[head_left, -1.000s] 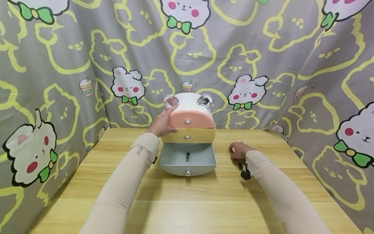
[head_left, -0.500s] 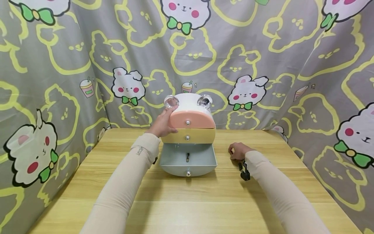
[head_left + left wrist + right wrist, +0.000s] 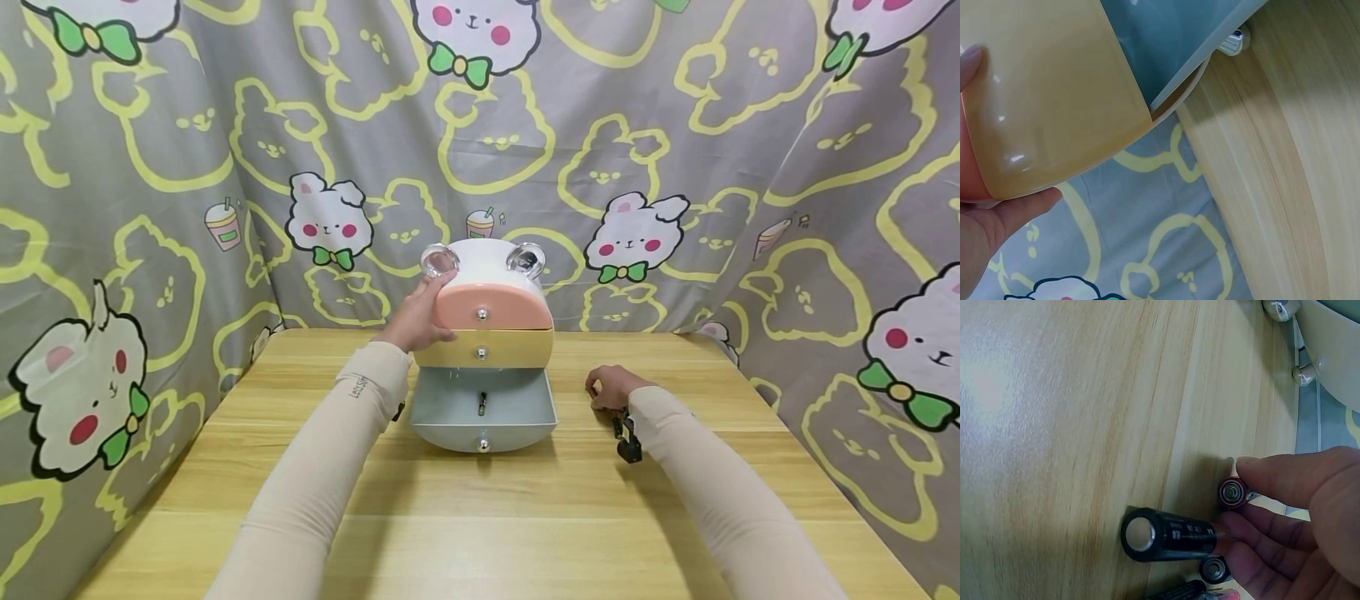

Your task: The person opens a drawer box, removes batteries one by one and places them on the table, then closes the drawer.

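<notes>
A small drawer cabinet (image 3: 495, 267) with a white top and clear round ears stands on the table. Its pink drawer (image 3: 517, 304) and yellow drawer (image 3: 517, 350) are closed; the blue-grey bottom drawer (image 3: 450, 408) is pulled out and has a dark battery (image 3: 482, 403) in it. My left hand (image 3: 416, 321) grips the cabinet's left side, thumb and fingers spread around it. To the right of the cabinet, my right hand (image 3: 617, 387) is low at the table. In the right wrist view its thumb and finger pinch a red battery (image 3: 1233, 492); a black battery (image 3: 1169, 534) lies beside the fingers.
Another battery (image 3: 1214, 569) and a few more partly cut off lie under the right hand. The wooden table (image 3: 480, 533) spreads in front of the cabinet. A grey patterned curtain (image 3: 555, 108) encloses the back and sides. A black wrist camera (image 3: 630, 450) hangs below the right wrist.
</notes>
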The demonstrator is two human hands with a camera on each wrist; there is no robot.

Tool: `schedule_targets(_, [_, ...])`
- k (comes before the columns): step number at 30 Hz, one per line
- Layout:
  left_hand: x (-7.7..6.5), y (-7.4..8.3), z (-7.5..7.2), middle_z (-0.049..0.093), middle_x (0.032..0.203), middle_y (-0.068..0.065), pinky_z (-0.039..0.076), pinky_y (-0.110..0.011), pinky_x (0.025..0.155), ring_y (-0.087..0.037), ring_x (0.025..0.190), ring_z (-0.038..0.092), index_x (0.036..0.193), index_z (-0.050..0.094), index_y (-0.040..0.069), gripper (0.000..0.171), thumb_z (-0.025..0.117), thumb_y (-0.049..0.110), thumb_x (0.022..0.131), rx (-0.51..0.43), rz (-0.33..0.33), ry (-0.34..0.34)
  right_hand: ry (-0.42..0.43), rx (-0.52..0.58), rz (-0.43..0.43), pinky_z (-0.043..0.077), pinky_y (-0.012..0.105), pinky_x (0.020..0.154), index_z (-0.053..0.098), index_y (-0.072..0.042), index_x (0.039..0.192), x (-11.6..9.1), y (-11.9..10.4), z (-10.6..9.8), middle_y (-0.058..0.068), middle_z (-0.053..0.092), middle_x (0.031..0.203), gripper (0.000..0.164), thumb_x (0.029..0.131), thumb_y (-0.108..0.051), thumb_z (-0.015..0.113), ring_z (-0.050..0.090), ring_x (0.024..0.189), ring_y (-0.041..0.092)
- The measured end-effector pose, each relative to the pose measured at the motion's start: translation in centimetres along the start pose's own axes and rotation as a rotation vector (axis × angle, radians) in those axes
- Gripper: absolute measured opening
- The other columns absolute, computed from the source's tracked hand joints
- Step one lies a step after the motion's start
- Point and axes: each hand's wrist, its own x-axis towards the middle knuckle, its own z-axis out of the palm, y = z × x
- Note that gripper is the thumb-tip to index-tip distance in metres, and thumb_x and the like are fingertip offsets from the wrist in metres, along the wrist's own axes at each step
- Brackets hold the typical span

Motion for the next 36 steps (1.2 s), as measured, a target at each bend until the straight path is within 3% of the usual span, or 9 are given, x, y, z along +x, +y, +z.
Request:
schedule_targets(5, [0.0, 0.0, 0.0, 0.018, 0.158, -0.018, 0.034, -0.059, 0.103, -0.044, 0.133, 0.035, 0.154, 0.023, 0.033, 0.11, 0.088, 0.007, 0.069, 0.003, 0.009, 0.002, 0.001, -0.003, -0.004, 0.047, 0.035, 0.067, 0.063, -0.006, 0.097, 0.1, 0.3, 0.0, 0.005, 0.059, 0.085, 0.014, 0.086, -0.008, 0.071, 0.056, 0.066, 0.019])
schedule_targets(15, [0.0, 0.3, 0.1, 0.022, 0.157, -0.016, 0.036, -0.058, 0.103, -0.041, 0.13, 0.041, 0.154, 0.023, 0.034, 0.11, 0.087, 0.007, 0.07, -0.008, -0.001, -0.001, 0.005, -0.024, 0.012, 0.048, 0.038, 0.071, 0.061, 0.0, 0.119, -0.2, 0.5, -0.4, 0.022, 0.061, 0.114, 0.034, 0.088, -0.011, 0.069, 0.057, 0.08, 0.024])
schedule_targets(23, [0.0, 0.3, 0.1, 0.019, 0.158, -0.018, 0.035, -0.058, 0.103, -0.042, 0.132, 0.038, 0.154, 0.023, 0.033, 0.109, 0.088, 0.007, 0.069, -0.011, 0.013, -0.005, 0.0, 0.031, 0.003, 0.048, 0.035, 0.065, 0.053, 0.004, 0.129, -0.8, 0.0, -1.0, 0.007, 0.061, 0.084, 0.041, 0.093, -0.013, 0.064, 0.058, 0.067, 0.017])
schedule_targets(29, [0.1, 0.2, 0.0, 0.023, 0.156, -0.018, 0.037, -0.058, 0.102, -0.042, 0.127, 0.042, 0.154, 0.023, 0.032, 0.109, 0.088, 0.008, 0.069, -0.005, 0.025, 0.001, 0.041, 0.012, -0.082, 0.048, 0.034, 0.063, 0.057, 0.004, 0.117, -1.7, -1.1, -2.1, 0.007, 0.06, 0.082, 0.03, 0.093, -0.013, 0.064, 0.057, 0.066, 0.017])
schedule_targets(36, [0.1, 0.0, 0.1, 0.023, 0.156, -0.016, 0.038, -0.057, 0.101, -0.041, 0.124, 0.045, 0.153, 0.024, 0.034, 0.108, 0.088, 0.008, 0.07, -0.011, 0.017, 0.004, 0.08, -0.012, -0.169, 0.044, 0.032, 0.06, 0.055, -0.008, 0.088, -2.4, -3.5, -3.1, 0.002, 0.057, 0.07, 0.014, 0.092, -0.016, 0.066, 0.052, 0.058, 0.015])
